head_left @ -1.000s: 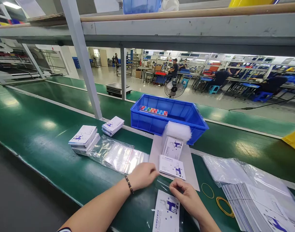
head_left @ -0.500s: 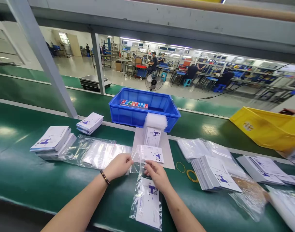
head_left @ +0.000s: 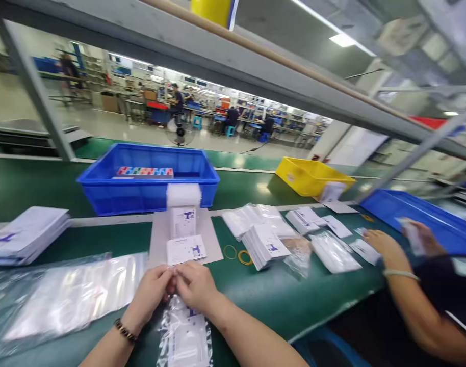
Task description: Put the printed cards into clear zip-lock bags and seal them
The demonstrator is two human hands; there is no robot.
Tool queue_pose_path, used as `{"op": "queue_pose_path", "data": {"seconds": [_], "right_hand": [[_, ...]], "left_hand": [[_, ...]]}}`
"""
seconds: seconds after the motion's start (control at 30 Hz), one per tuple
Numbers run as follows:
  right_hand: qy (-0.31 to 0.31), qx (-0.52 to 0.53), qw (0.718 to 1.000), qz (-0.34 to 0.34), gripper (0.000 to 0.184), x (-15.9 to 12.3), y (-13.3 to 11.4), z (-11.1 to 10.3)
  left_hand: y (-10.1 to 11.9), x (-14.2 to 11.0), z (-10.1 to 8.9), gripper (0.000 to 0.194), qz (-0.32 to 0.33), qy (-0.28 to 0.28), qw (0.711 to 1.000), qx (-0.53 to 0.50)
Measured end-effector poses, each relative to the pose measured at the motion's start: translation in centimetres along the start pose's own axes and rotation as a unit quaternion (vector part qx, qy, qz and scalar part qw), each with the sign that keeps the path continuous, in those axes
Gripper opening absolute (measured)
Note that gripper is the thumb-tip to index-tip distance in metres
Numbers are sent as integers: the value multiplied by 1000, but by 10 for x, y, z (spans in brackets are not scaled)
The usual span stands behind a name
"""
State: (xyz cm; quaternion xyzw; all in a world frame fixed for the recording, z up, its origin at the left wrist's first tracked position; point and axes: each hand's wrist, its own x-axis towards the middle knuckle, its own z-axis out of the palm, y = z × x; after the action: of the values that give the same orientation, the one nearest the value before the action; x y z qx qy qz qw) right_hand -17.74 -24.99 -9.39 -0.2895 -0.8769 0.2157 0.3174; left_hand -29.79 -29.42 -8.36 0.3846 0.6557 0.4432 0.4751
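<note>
My left hand (head_left: 152, 289) and my right hand (head_left: 196, 285) meet at the top end of a transparent plastic bag (head_left: 207, 340), both with fingers closed in a pinch on it. Inside the bag lies a white printed booklet (head_left: 185, 339) with a purple picture. Just beyond my fingertips, another white booklet (head_left: 185, 248) rests on a pale sheet (head_left: 213, 243). Behind it, a roll of translucent film or bags (head_left: 183, 195) stands above an upright booklet. Flat transparent bags (head_left: 76, 290) lie left of my left hand.
A blue bin (head_left: 149, 196) stands behind, holding a colourful-printed box. Rubber bands (head_left: 244, 257) and stacked booklets (head_left: 264, 245) lie to the right. A co-worker's hand (head_left: 382, 243) works near another blue bin (head_left: 412, 214). A booklet pile (head_left: 28, 234) sits left; a yellow bin (head_left: 313, 176) is farther back.
My hands, apart before, have come together at the bag's top end. The view has swung right, bringing a co-worker into sight.
</note>
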Motion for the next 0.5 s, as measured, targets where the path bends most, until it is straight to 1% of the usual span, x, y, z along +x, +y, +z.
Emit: {"op": "queue_pose_path", "data": {"seconds": [0.07,0.17,0.23,0.3,0.43,0.5], "right_hand": [[13,-6,1000,6,23,2,0,2],[27,-10,999,44,18,3,-1,2],[16,-16,998,63,13,2,-1,2],[-1,-38,997,69,12,2,-1,2],[-35,-121,990,61,11,5,0,3],[-36,-164,984,68,13,8,2,2]], "left_hand": [[-3,1,-3,41,17,11,999,28],[-4,-1,-6,45,53,25,993,107],[-3,-2,-7,50,61,31,986,150],[-3,-4,-7,52,64,23,981,180],[-6,-3,-7,50,90,7,974,209],[-9,-1,-7,49,100,-5,970,220]]}}
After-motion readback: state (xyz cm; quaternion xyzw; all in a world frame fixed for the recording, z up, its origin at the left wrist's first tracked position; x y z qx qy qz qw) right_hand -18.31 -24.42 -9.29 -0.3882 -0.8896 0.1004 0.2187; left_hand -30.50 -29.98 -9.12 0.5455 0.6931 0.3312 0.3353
